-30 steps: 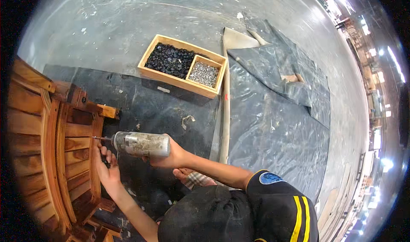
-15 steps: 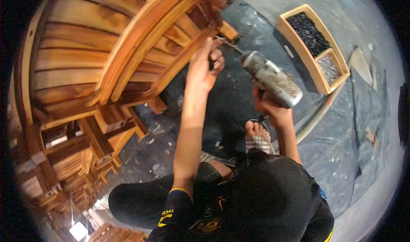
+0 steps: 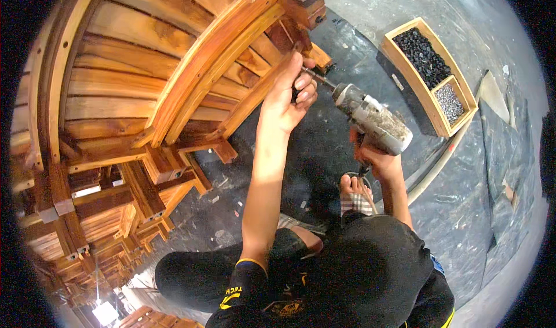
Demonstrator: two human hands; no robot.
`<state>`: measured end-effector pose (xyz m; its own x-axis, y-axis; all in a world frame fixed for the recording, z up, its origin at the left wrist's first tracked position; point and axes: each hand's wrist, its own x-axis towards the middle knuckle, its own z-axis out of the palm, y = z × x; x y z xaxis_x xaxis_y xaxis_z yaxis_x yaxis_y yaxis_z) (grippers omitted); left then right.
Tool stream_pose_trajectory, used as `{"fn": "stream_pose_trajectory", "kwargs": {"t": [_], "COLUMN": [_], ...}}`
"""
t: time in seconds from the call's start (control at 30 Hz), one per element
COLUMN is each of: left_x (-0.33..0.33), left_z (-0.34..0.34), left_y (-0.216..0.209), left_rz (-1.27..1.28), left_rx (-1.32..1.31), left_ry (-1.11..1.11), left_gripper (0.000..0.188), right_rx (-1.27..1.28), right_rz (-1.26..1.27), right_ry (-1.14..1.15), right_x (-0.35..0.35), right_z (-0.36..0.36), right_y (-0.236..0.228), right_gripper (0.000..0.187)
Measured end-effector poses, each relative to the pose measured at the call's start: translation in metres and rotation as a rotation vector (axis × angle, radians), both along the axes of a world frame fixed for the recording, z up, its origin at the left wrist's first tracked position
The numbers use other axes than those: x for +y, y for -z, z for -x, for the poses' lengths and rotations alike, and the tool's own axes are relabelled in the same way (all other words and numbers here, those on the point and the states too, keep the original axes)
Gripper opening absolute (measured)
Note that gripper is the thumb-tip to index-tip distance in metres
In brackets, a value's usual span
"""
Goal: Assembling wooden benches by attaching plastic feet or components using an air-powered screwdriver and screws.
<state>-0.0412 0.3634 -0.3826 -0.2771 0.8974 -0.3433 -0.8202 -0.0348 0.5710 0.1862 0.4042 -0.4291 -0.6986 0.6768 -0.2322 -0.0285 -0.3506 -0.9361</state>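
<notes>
My right hand (image 3: 379,160) is wrapped around the handle of a worn, grey-white power driver (image 3: 373,119). Its long bit (image 3: 320,79) points up and left toward a slatted wooden furniture piece (image 3: 246,105). Close to the bit's tip is my left hand (image 3: 286,96), its thumb and forefinger stretched toward the wood's edge. The other fingers of that hand curl around something small and black (image 3: 296,92), mostly hidden in the palm. Whether a screw sits on the bit's tip cannot be made out, as the fingers cover that spot.
On the right, a two-part wooden box (image 3: 430,76) holds black pieces (image 3: 421,55) and small silvery screws (image 3: 449,103). A pale hose or cord (image 3: 437,166) curves past it over dark sheeting. More wooden furniture frames (image 3: 136,195) stand at left. My sandalled foot (image 3: 354,192) is below the driver.
The whole view has shifted slightly, with wood and box now lower and further right. Both hands keep their grips, and the bit still points at the spot by my left fingers.
</notes>
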Motion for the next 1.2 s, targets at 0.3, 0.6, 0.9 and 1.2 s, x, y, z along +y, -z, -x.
{"fn": "stream_pose_trajectory", "kwargs": {"t": [0.3, 0.6, 0.9, 1.2], "left_x": [0.017, 0.065, 0.086, 0.090], "left_z": [-0.003, -0.004, -0.002, 0.003], "left_y": [-0.012, -0.032, -0.027, -0.028], "left_rz": [0.057, 0.043, -0.086, -0.091], "left_rx": [0.136, 0.335, 0.439, 0.359], "left_ry": [0.058, 0.112, 0.002, -0.032], "left_gripper": [0.031, 0.037, 0.030, 0.031], "right_rx": [0.038, 0.065, 0.183, 0.239], "right_rz": [-0.028, -0.171, -0.018, -0.146], "right_ry": [0.067, 0.171, 0.207, 0.235], "right_x": [0.013, 0.044, 0.063, 0.072], "right_z": [0.002, 0.026, 0.045, 0.058], "right_y": [-0.010, -0.032, -0.018, -0.012], "right_gripper": [0.034, 0.025, 0.030, 0.034]}}
